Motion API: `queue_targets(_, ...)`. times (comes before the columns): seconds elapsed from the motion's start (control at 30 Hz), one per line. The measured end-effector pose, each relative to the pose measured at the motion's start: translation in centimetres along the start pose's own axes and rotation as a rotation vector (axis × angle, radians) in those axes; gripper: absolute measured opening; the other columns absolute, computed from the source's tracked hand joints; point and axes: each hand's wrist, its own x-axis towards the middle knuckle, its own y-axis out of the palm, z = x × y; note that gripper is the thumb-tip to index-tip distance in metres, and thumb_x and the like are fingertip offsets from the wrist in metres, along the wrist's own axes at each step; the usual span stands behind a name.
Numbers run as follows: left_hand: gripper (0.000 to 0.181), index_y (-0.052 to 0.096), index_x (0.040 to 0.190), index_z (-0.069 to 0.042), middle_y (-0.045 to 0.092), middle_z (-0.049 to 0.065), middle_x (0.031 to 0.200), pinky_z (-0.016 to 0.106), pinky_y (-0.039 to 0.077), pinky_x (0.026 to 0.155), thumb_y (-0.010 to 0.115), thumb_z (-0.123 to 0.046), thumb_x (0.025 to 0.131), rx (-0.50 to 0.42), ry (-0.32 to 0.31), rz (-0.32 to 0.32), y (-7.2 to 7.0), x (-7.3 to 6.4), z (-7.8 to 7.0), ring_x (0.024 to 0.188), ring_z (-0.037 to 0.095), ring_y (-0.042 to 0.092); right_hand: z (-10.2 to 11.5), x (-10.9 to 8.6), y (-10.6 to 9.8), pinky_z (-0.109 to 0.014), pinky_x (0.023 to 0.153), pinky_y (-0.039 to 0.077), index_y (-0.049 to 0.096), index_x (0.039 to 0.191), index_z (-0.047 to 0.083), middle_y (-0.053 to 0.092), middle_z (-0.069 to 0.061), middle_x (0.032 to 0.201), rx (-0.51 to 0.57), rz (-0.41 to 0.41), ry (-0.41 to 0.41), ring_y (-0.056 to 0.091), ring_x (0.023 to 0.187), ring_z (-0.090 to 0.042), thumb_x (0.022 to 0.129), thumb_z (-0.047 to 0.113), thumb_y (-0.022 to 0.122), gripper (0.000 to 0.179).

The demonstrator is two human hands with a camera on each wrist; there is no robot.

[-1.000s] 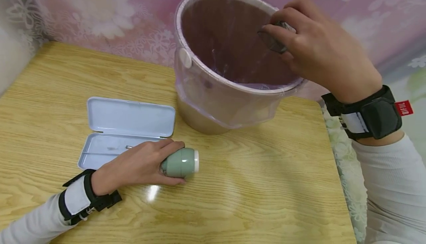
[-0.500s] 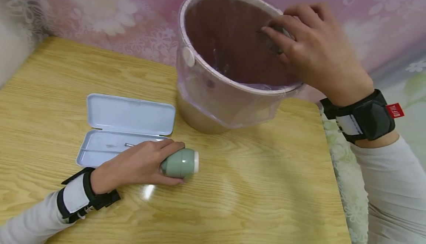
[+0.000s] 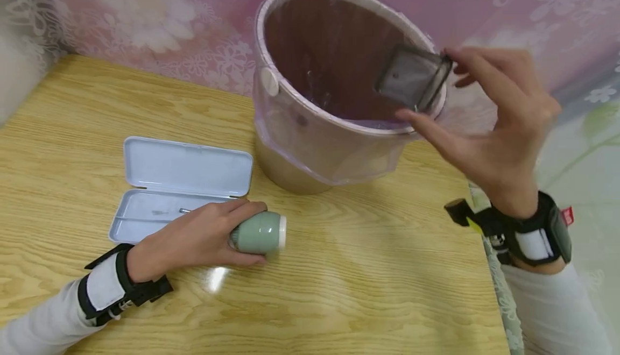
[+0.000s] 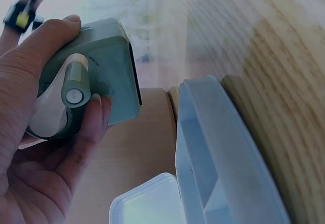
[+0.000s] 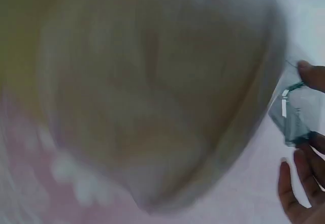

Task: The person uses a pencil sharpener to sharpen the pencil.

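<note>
My left hand (image 3: 194, 239) grips a green pencil sharpener (image 3: 260, 233) lying on its side, white end pointing right. In the left wrist view the sharpener's crank handle (image 4: 75, 84) shows between thumb and fingers. My right hand (image 3: 508, 113) pinches a clear, smoky shavings drawer (image 3: 411, 78) by its edges, thumb below and fingertips above. The drawer is tilted over the right side of the bin (image 3: 334, 153), which has a see-through bag folded over its rim. Blur in the right wrist view hides the bin's detail; the drawer's contents cannot be made out.
A light blue pencil case (image 3: 189, 167) lies open left of the bin, partly under my left forearm. A small metal-tipped item (image 3: 184, 211) shows inside it. The wooden table (image 3: 363, 285) meets a pink flowered backdrop (image 3: 194, 21) behind.
My right hand has drawn back right and turned, so the drawer, mostly hidden in the fingers before, now shows its face over the bin's rim. The left hand still holds the sharpener, barely moved.
</note>
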Motion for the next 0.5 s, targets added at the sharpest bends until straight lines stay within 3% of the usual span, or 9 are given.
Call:
queue_targets(0.13,0.075,0.058,0.128,-0.014,0.067,-0.004,0.107,0.021,0.055,0.067,0.092,-0.046,0.070,-0.042,-0.068,0.001,-0.7,0.2,-0.2,0.082,0.005,0.062,3.7,-6.0,-0.4,-0.026,0.088,0.055,0.069,0.099,-0.020,0.071,-0.029,0.100,0.428,-0.170,0.054,0.067,0.091,-0.027,0.060,0.019,0.099,0.063)
queue_targets(0.23,0.072,0.059,0.128,-0.018,0.066,-0.006,0.106,0.022,0.055,0.069,0.091,-0.047,0.071,-0.069,-0.113,0.007,-1.0,0.5,-0.4,0.083,0.004,0.061,5.6,-11.0,-0.2,-0.026,0.089,0.053,0.066,0.108,-0.022,0.072,-0.026,0.109,0.626,-0.100,0.120,0.067,0.098,-0.026,0.066,0.008,0.095,0.059)
queue_targets(0.37,0.070,0.058,0.128,-0.020,0.066,-0.006,0.106,0.023,0.054,0.069,0.091,-0.045,0.071,-0.114,-0.118,0.008,-0.8,1.1,-0.6,0.084,0.004,0.061,5.8,-17.0,0.8,-0.024,0.087,0.051,0.062,0.119,-0.019,0.071,-0.017,0.121,0.604,0.138,0.319,0.063,0.099,-0.018,0.076,0.013,0.090,0.060)
queue_targets(0.5,0.071,0.057,0.128,-0.019,0.067,-0.005,0.106,0.025,0.055,0.071,0.091,-0.044,0.071,-0.137,-0.100,0.012,0.0,1.4,-0.8,0.085,0.005,0.062,5.4,-21.0,2.3,-0.024,0.082,0.051,0.065,0.124,-0.009,0.070,-0.016,0.119,0.506,0.304,0.479,0.061,0.095,-0.018,0.071,0.009,0.092,0.062)
